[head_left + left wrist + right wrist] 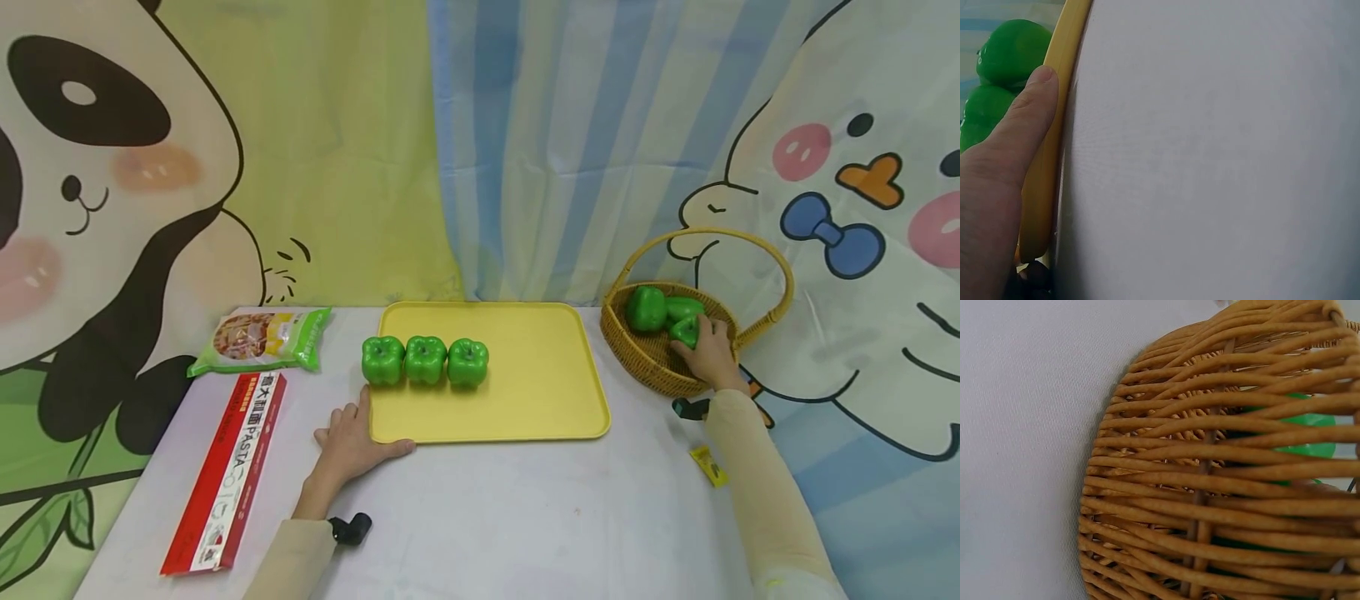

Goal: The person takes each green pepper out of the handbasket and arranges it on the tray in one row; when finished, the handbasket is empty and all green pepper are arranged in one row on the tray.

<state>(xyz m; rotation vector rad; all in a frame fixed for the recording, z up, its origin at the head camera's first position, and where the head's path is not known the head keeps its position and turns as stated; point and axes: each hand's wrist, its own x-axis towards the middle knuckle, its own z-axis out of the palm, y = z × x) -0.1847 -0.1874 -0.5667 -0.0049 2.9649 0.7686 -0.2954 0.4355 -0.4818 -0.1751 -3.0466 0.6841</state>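
Note:
At the front left corner of a yellow tray [540,392] rests my left hand [348,442], its thumb along the front rim and its index finger up the left side. Three green bell peppers stand in a row on the tray; the rightmost bell pepper [467,363] is near its middle. In the left wrist view the thumb [1032,112] lies straight against the rim. My right hand [708,354] reaches into a wicker basket [637,358] and grips a green bell pepper [683,331]. Weave hides most of that grip in the right wrist view.
More green peppers [647,309] lie in the basket, under its arched handle [786,287]. A red pasta box [225,475] and a green-edged food bag [258,339] lie at left. One small yellow packet [708,466] is by the right forearm. A printed curtain [517,150] hangs behind the table.

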